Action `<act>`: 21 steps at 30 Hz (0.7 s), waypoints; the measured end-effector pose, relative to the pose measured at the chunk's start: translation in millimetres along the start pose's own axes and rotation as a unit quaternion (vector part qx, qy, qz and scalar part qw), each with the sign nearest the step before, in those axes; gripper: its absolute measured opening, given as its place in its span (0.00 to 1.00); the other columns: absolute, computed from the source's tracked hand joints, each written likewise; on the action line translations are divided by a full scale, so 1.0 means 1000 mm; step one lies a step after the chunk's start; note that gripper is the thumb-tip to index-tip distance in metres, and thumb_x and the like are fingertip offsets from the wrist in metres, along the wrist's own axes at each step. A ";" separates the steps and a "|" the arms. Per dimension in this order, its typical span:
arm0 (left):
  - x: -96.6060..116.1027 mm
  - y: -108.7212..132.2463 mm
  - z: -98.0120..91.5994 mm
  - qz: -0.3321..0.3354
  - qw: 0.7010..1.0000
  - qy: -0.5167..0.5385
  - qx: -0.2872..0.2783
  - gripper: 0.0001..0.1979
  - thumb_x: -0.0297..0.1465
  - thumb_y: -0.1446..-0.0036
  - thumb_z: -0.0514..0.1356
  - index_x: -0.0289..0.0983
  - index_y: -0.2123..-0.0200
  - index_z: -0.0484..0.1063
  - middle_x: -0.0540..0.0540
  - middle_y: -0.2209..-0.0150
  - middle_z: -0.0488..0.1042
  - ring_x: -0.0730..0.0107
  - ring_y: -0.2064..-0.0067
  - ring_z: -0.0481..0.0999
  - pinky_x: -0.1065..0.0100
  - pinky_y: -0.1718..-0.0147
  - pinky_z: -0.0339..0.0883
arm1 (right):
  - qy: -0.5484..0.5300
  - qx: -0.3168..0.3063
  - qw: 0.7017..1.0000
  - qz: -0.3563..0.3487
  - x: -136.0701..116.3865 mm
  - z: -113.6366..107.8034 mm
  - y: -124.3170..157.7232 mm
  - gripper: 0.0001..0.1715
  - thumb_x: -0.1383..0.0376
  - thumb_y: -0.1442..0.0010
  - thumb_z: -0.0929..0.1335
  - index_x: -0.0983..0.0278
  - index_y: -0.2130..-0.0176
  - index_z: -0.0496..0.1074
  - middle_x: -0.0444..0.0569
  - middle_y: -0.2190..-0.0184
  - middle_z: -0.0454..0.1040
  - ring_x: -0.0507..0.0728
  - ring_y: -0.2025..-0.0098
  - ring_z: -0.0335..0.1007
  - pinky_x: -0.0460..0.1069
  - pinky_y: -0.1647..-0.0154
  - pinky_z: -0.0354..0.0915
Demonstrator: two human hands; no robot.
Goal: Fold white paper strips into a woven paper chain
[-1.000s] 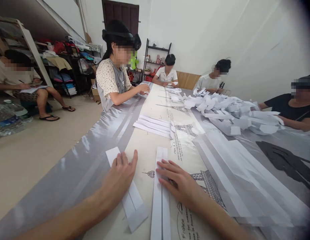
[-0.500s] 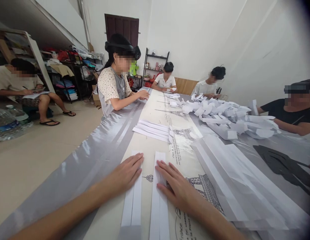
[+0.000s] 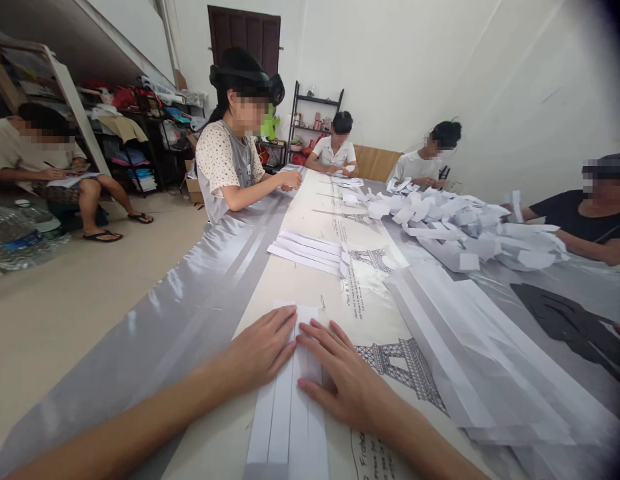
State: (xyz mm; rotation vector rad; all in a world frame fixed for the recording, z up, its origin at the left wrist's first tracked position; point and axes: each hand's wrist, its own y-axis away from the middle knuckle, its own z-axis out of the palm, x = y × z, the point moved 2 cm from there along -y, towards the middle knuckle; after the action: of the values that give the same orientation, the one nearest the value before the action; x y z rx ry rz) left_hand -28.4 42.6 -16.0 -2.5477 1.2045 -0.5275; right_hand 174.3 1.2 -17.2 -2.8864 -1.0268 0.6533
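Several long white paper strips (image 3: 286, 420) lie side by side, edge against edge, on the table in front of me. My left hand (image 3: 267, 341) rests flat on the left strips, its fingers stretched toward their far end. Across the right strips lies my right hand (image 3: 335, 363), with its fingers spread. The fingertips of both hands almost meet at the middle of the strips. Just beyond, another set of paper strips (image 3: 305, 252) is laid out crosswise, with small folded ends at its right side.
A heap of folded white paper pieces (image 3: 450, 217) covers the right far side. Large white sheets (image 3: 470, 333) lie at my right, beside a dark flat object (image 3: 565, 320). Co-workers sit round the table; one person (image 3: 235, 153) is at the left edge. The tablecloth (image 3: 200, 300) is grey.
My right hand has slid its strips left against those under my left hand, closing the gap between them. The camera view has shifted slightly.
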 end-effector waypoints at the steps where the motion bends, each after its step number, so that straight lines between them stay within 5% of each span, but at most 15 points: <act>1: 0.000 0.000 0.001 0.005 1.000 -0.005 0.001 0.19 0.32 0.28 0.48 0.32 0.38 0.64 0.34 0.39 0.70 0.54 0.37 0.70 0.53 0.39 0.68 | 0.001 -0.001 1.000 0.003 0.000 0.000 0.000 0.36 0.55 0.31 0.66 0.61 0.30 0.56 0.51 0.28 0.55 0.63 0.26 0.45 0.66 0.25 0.44; 21: 0.001 -0.003 0.003 0.049 0.995 -0.085 -0.017 0.20 0.32 0.28 0.47 0.28 0.39 0.66 0.32 0.39 0.70 0.52 0.37 0.70 0.52 0.39 0.67 | -0.009 0.007 1.000 0.008 0.007 -0.001 -0.008 0.41 0.52 0.31 0.66 0.57 0.27 0.49 0.47 0.27 0.50 0.66 0.25 0.42 0.69 0.26 0.41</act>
State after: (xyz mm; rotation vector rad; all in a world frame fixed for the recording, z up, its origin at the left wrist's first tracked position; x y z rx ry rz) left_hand -24.3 43.4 -17.4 -2.4863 1.2782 -0.2637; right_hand 174.4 11.5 -18.0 -2.8854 -0.9981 0.6846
